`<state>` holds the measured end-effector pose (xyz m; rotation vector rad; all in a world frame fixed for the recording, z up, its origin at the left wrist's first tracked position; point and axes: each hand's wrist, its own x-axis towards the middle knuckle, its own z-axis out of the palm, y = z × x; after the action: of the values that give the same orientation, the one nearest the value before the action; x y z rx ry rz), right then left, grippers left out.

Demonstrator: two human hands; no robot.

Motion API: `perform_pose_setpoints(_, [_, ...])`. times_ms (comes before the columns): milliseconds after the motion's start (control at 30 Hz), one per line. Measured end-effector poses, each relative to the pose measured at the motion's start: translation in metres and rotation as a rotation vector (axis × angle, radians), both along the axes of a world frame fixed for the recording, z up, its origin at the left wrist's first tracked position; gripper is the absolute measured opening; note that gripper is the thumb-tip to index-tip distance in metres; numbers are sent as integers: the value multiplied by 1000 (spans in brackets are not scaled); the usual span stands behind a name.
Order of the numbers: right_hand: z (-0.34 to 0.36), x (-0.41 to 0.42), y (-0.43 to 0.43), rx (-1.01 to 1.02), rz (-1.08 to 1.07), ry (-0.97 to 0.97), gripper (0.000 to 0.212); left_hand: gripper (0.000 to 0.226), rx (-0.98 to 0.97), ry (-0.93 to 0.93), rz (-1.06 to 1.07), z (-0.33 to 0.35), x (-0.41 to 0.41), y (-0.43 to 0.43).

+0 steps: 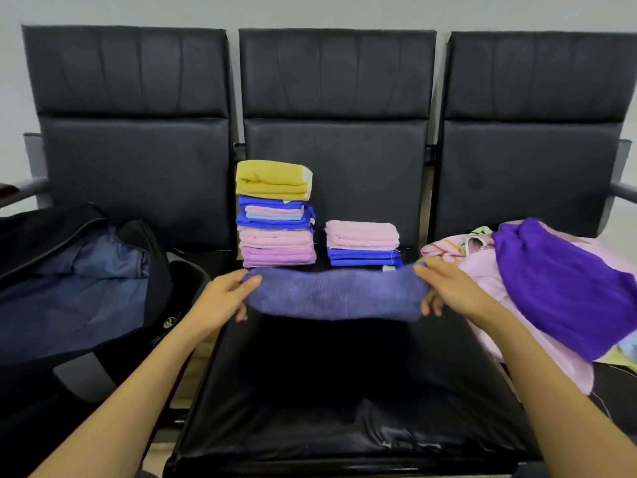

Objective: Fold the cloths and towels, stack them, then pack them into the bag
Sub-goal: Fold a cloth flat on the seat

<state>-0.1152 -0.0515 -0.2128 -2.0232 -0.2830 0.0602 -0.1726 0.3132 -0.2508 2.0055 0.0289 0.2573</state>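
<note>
I hold a folded blue-purple towel (336,294) lifted above the middle seat. My left hand (225,296) grips its left end and my right hand (444,288) grips its right end, thumbs on top. Behind it on the seat stand two stacks of folded cloths: a tall stack (275,215) with a yellow towel on top, and a short stack (362,243) of pink over blue. An open dark bag (79,281) with a blue lining lies on the left seat.
A heap of unfolded cloths (551,291), pink with a large purple one on top, lies on the right seat. The black middle seat (344,391) stretches in front of the stacks. Black seat backs rise behind, with grey armrests at both ends.
</note>
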Motion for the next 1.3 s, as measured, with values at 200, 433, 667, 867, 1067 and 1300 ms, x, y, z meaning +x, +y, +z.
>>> perform_pose_setpoints(200, [-34, -4, -14, -415, 275, 500, 19, 24, 270, 329, -140, -35, 1, 1])
perform_pose_setpoints(433, [-62, 16, -14, -658, 196, 442, 16, 24, 368, 341, -2, -57, 25, -7])
perform_pose_setpoints(667, [-72, 35, -10, -709, 31, 270, 22, 32, 263, 290, 205, -62, 51, -30])
perform_pose_setpoints(867, [-96, 46, -9, -783, -25, 223, 27, 33, 381, 359, 254, -76, 64, -31])
perform_pose_setpoints(1067, [-83, 47, 5, -862, -94, 136, 33, 83, 764, 665, 127, -74, 64, -33])
perform_pose_setpoints(1300, [-86, 40, 16, -876, 32, -6, 17, 34, 742, 560, 102, -70, 57, -33])
